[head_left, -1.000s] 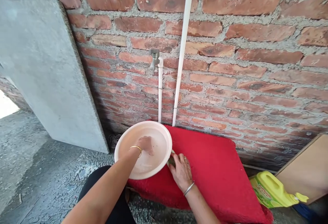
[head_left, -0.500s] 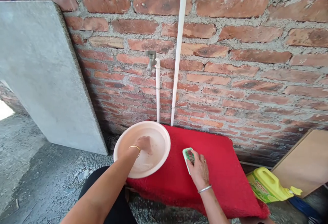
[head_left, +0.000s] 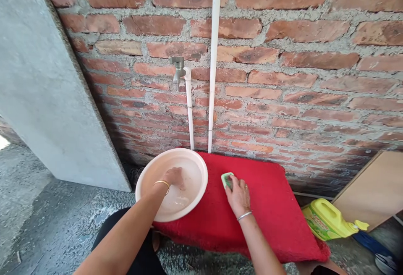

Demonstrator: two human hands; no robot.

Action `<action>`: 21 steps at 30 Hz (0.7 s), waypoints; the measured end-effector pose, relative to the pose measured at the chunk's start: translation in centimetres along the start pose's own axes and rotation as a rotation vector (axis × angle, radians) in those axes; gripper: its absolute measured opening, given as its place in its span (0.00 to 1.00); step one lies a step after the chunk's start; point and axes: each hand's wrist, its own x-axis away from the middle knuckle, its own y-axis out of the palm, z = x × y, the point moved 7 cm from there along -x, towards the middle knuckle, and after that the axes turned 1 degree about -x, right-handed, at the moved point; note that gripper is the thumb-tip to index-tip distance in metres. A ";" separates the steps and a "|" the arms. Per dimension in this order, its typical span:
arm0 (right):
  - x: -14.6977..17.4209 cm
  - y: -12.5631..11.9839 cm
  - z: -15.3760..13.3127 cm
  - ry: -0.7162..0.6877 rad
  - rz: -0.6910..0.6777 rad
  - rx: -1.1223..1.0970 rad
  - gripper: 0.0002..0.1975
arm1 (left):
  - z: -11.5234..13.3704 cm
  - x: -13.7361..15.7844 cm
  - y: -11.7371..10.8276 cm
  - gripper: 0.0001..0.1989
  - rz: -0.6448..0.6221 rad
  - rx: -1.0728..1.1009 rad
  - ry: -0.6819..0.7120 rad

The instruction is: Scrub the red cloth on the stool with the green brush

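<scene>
My right hand (head_left: 238,195), with a silver bangle at the wrist, is closed over a small green-and-white scrub brush (head_left: 227,180). The brush rests on a red, fuzzy-edged cloth (head_left: 267,208), its underside hidden. To the left, my left hand (head_left: 174,177), wearing a gold bangle, reaches into a pale pink basin (head_left: 203,182) of cloudy water. Its fingers are partly under the surface, and whether they grip anything is unclear. The basin sits on the cloth's left end.
Behind the cloth rises a brick wall (head_left: 264,90) with a tap (head_left: 177,71) and white pipes (head_left: 214,56). A grey slab (head_left: 59,90) leans at left. At right lie a yellow jug (head_left: 330,220) and a tan board (head_left: 371,187). The floor (head_left: 69,216) is wet.
My right hand has slid the brush slightly up and left over the cloth. My left hand stays in the basin, shifted a little. The view has tilted slightly.
</scene>
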 end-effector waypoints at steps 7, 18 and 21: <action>2.1 -2.1 15.9 0.263 0.204 -0.029 0.26 | -0.3 0.3 0.0 0.37 0.003 0.048 -0.063; 8.0 -0.5 6.1 -0.121 0.287 -0.381 0.19 | -1.0 -0.1 0.6 0.34 0.010 0.090 -0.152; 8.9 0.8 0.9 -0.263 0.186 -0.322 0.24 | -1.3 0.0 1.0 0.39 0.009 0.097 -0.170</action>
